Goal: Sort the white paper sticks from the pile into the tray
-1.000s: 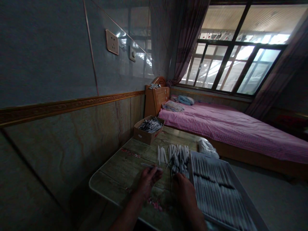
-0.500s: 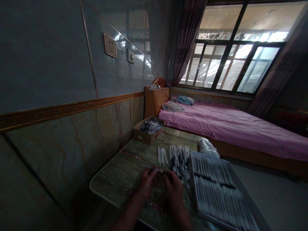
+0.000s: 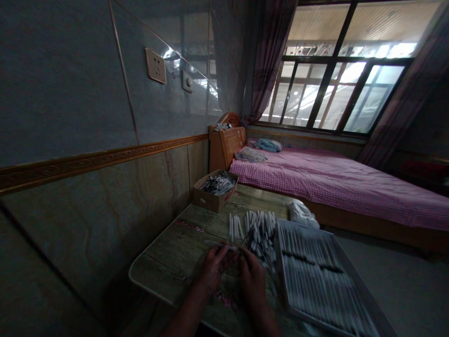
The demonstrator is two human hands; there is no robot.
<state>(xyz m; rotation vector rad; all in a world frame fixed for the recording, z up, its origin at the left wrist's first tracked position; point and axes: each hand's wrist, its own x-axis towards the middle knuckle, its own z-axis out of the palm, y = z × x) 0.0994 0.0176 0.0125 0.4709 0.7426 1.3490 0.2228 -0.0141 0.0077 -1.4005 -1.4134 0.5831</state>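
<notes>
My left hand (image 3: 212, 267) is closed around a slim white pen (image 3: 228, 247) whose thin end points left over the table. Close by on the right, my right hand (image 3: 253, 274) has its fingers pinched together near the pen's other end. Something thin and dark shows at those fingertips, too small to name. Just beyond the hands lie a short row of white pen barrels (image 3: 235, 227) and a heap of white and black pen pieces (image 3: 261, 236). A grey tray (image 3: 285, 281) on the right holds many pens in rows.
At the table's far left corner stands a cardboard box (image 3: 206, 202) full of black and white pen pieces. A clear plastic bag (image 3: 303, 215) lies behind the tray. The wooden-patterned table (image 3: 164, 262) stands near the tiled wall, with a bed (image 3: 315, 175) beyond it.
My right hand has drawn slightly away from the pen, opening a small gap at its right end. The left hand keeps hold of the pen. The view has shifted a little.
</notes>
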